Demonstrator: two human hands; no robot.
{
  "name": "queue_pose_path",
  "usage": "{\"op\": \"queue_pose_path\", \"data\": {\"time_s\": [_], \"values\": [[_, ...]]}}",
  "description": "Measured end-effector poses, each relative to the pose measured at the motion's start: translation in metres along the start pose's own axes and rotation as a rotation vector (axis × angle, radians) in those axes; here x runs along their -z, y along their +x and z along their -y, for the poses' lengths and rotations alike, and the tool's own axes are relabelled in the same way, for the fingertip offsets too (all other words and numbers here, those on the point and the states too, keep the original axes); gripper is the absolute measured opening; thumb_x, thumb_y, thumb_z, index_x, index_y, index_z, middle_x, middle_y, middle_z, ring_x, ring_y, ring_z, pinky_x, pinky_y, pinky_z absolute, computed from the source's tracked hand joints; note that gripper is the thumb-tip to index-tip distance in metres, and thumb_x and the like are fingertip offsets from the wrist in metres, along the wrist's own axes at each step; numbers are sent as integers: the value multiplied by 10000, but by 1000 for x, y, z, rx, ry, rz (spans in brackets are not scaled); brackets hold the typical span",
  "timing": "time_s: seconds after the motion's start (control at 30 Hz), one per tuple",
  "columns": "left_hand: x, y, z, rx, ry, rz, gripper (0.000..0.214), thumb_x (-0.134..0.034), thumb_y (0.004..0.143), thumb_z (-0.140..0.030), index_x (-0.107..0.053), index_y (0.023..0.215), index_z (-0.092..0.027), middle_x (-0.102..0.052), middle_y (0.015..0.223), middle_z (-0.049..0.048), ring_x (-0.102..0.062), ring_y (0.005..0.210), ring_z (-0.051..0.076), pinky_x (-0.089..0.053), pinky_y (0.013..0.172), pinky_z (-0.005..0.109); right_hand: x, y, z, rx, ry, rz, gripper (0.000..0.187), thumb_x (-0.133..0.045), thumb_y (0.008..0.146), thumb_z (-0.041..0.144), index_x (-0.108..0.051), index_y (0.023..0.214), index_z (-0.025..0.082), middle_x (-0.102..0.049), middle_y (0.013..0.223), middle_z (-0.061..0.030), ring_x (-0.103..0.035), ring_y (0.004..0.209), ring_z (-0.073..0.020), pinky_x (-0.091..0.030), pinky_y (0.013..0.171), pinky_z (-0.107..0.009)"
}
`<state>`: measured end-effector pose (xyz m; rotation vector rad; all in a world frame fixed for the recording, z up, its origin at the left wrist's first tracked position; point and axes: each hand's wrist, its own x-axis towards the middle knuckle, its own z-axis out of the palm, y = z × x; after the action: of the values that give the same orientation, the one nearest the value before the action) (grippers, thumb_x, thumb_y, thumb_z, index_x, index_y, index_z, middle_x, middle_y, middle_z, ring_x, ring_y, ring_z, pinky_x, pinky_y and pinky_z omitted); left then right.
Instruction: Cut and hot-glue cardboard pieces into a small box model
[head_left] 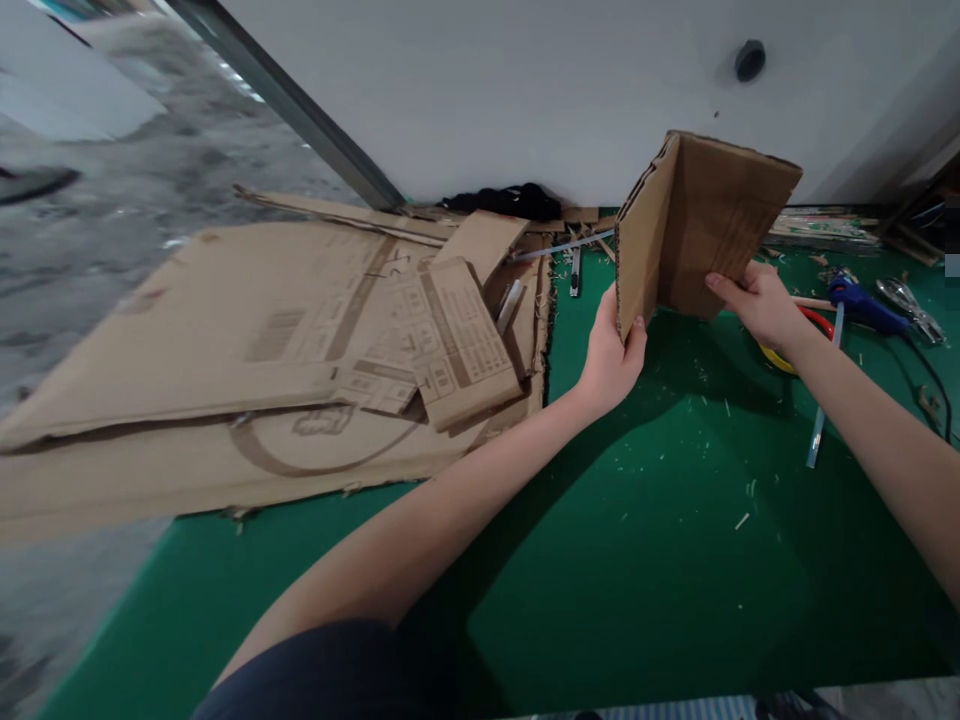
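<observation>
A folded piece of brown corrugated cardboard stands upright like an open book above the green table. My left hand grips the bottom edge of its left panel, thumb on the front. My right hand holds the lower right edge of its right panel, fingers curled round it. Both hands are closed on the cardboard.
A large flattened printed cardboard box covers the table's left side. A blue glue gun, a glue stick, a tape roll, pliers and a pen lie nearby. A white wall stands behind. Cardboard scraps dot the table.
</observation>
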<state>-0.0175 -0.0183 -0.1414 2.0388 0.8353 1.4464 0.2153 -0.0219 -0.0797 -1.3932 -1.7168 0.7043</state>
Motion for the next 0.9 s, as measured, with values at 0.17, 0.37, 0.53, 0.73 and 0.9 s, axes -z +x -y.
{"op": "queue_pose_path", "data": {"time_s": [0.17, 0.37, 0.53, 0.73, 0.9], "values": [[1, 1, -3, 56, -27, -5, 513, -380, 1051, -545, -365, 1450, -223, -607, 1405, 175, -624, 1311, 265, -528, 1109, 422, 5, -1, 11, 38, -91, -3, 404, -535, 930, 579, -671, 1025, 211, -722, 1130, -118, -656, 1121, -325, -562, 959, -475], [3, 3, -10, 113, 26, -41, 610, -376, 1015, -651, -429, 1396, -178, -653, 1346, 198, -656, 1269, 273, -550, 1086, 410, 4, 4, 10, 86, -59, -34, 345, -597, 899, 553, -657, 878, 214, -731, 1012, -112, -676, 1045, -338, -560, 943, -515], [1, 4, -7, 127, 43, -92, 654, -405, 992, -677, -477, 1353, -136, -676, 1316, 226, -672, 1246, 297, -565, 1075, 435, 1, 5, 7, 100, -57, -62, 293, -619, 899, 499, -693, 926, 217, -749, 1075, -112, -667, 1122, -353, -535, 1003, -550], [1, 4, -7, 178, 58, -102, 544, -449, 998, -610, -534, 1272, -148, -720, 1229, 200, -715, 1145, 297, -607, 989, 438, 5, 3, 10, 85, -51, -37, 275, -634, 899, 483, -709, 952, 223, -758, 1101, -102, -675, 1121, -355, -515, 1025, -580], [3, 5, -7, 187, 82, -95, 604, -432, 975, -682, -565, 1230, -150, -725, 1196, 199, -719, 1120, 303, -608, 980, 451, 6, 4, 8, 111, -38, -43, 293, -655, 884, 518, -710, 912, 231, -761, 1049, -86, -679, 1088, -356, -518, 1015, -596]]}}
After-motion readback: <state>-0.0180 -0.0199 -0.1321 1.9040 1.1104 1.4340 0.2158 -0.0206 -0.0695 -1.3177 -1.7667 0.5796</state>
